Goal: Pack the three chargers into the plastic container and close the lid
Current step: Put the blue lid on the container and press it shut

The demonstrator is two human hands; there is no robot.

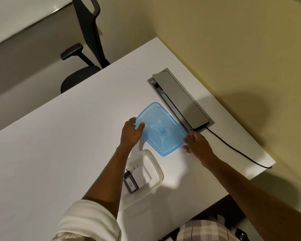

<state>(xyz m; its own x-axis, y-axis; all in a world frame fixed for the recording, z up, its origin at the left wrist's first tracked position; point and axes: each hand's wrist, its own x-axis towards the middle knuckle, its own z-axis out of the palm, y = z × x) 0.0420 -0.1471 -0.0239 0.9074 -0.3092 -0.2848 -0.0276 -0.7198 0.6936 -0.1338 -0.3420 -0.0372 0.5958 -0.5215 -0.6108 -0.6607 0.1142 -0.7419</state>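
A white table (pixel 59 153) fills most of the view, running from the near left to the far right, with a pale yellow wall beyond its right edge. At the far left a black office chair (pixel 84 54) stands pushed up near the table's far edge. Set into the table on the far right is a grey cable box (pixel 182 100) with its flap raised, and a black cable (pixel 233 148) runs from its near end across the table and over the right edge.

Just left of the cable box lies the blue see-through lid (pixel 161 129), flat or nearly flat on the table. The left hand (pixel 131 133) grips the lid's left edge, thumb on top and fingers curled under the rim. The right hand (pixel 197 145) pinches the lid's right corner between thumb and fingertips. Both forearms reach out from the near side, the left with a white sleeve rolled up.

Nearer than the lid, partly hidden under the left forearm, sits the clear plastic container (pixel 153 174), open. Inside it a white charger (pixel 139 173) lies with its prongs pointing away, and beside it on the left a black charger (pixel 130 183) carries a white label reading 030. A third charger cannot be seen; the forearm covers that part of the container.
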